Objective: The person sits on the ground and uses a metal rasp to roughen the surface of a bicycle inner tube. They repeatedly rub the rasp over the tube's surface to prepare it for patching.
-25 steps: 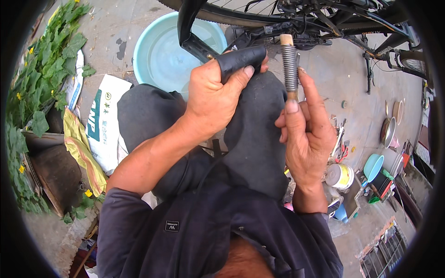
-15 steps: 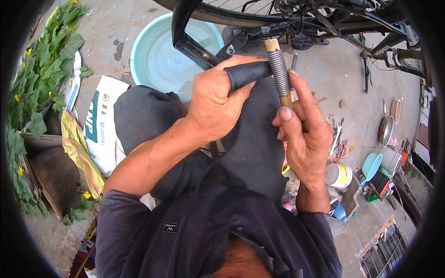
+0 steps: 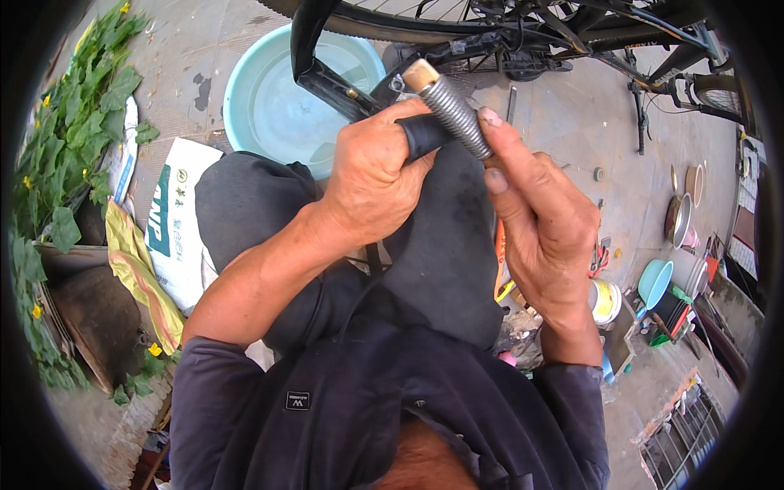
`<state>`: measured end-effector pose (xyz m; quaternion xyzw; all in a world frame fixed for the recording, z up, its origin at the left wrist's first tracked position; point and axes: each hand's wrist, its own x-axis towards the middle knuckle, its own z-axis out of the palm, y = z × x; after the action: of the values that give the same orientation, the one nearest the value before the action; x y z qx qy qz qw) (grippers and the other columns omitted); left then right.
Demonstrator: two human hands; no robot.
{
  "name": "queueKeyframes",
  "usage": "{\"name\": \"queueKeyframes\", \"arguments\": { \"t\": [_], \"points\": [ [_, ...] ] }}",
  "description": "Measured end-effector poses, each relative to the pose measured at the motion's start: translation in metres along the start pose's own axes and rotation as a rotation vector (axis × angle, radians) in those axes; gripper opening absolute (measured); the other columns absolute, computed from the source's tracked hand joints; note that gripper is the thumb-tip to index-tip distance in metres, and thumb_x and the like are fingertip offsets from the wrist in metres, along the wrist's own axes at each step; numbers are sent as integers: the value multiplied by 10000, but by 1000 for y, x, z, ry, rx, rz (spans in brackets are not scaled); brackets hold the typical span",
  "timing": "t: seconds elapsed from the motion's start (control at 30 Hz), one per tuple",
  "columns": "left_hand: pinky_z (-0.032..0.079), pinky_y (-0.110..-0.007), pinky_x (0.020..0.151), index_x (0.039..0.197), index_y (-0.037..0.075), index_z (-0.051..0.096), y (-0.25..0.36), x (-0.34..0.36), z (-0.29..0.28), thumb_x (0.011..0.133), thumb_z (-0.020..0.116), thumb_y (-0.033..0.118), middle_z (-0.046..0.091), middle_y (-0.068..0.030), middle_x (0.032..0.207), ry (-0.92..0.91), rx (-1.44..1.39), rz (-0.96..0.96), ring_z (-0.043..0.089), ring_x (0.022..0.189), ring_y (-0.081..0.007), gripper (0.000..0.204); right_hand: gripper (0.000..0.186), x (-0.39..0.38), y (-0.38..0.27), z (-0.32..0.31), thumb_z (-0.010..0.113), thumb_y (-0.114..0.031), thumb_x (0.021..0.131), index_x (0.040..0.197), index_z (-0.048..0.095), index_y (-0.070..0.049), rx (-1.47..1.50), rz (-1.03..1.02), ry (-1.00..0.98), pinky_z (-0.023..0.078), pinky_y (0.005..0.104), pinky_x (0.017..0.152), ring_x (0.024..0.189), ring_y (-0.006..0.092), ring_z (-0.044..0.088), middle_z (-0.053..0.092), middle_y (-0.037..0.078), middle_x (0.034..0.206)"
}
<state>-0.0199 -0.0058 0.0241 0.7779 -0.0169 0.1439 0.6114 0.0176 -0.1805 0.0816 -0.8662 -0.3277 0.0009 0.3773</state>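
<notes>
My left hand [image 3: 371,175] is closed around a black rubber inner tube [image 3: 426,135], with a short stretch pulled taut over the fingers. The tube runs up from the hand toward the bicycle wheel, with a brass valve stem [image 3: 353,93] showing on it. In my right hand [image 3: 543,224] is a wooden rod wound with a metal coil [image 3: 457,116], pinched between thumb and fingers. The rod tilts up to the left, its bare wooden tip [image 3: 421,75] uppermost. Its coil lies across the end of the taut rubber; whether they touch I cannot tell.
A light blue basin [image 3: 237,114] of water stands beyond my left knee. The bicycle [image 3: 523,41] lies across the far side. White and yellow sacks [image 3: 175,220] and leafy plants [image 3: 65,155] are at the left. Buckets and bowls [image 3: 656,282] stand on the right.
My right hand has turned the coil-wound rod from nearly upright to a leftward tilt, moving its tip left over the inner tube. My left hand keeps its grip.
</notes>
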Motion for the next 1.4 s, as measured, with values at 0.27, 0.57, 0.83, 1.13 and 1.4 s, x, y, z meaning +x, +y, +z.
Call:
{"name": "queueKeyframes", "arguments": {
  "t": [0.27,0.57,0.83,1.13,1.4],
  "points": [
    [524,-304,727,1003,-7,692,-10,-1,2,830,646,-84,688,-140,944,48,-105,-17,679,815,-266,195,489,-12,3,-10,694,79,823,1280,660,-91,-103,-2,-24,408,257,550,577,136,457,488,56,666],
    [537,-296,762,1013,-23,692,-9,0,0,846,636,-74,700,-143,971,37,-74,-7,694,868,-264,184,458,-5,3,-12,686,81,830,1262,668,-69,-107,2,-84,413,254,576,589,142,483,532,65,686],
    [536,-294,752,1017,-16,697,-5,0,0,837,623,-88,696,-148,985,21,-19,16,692,846,-272,207,451,3,0,-5,678,64,851,1283,652,-66,-74,-19,-73,403,240,571,590,123,463,546,60,701],
    [524,-299,731,991,-30,686,-2,1,0,843,623,-85,687,-133,945,43,-7,-3,679,818,-251,170,481,-3,-1,-3,701,64,820,1273,663,-94,-12,28,-4,438,291,566,567,159,489,518,65,669],
    [516,-277,911,1104,-45,677,-8,-1,1,933,580,-63,713,-95,1056,17,-121,-54,671,985,-180,198,397,-21,3,-9,653,19,902,1292,639,-53,9,175,41,483,219,638,686,77,584,693,83,937]
  ]
}}
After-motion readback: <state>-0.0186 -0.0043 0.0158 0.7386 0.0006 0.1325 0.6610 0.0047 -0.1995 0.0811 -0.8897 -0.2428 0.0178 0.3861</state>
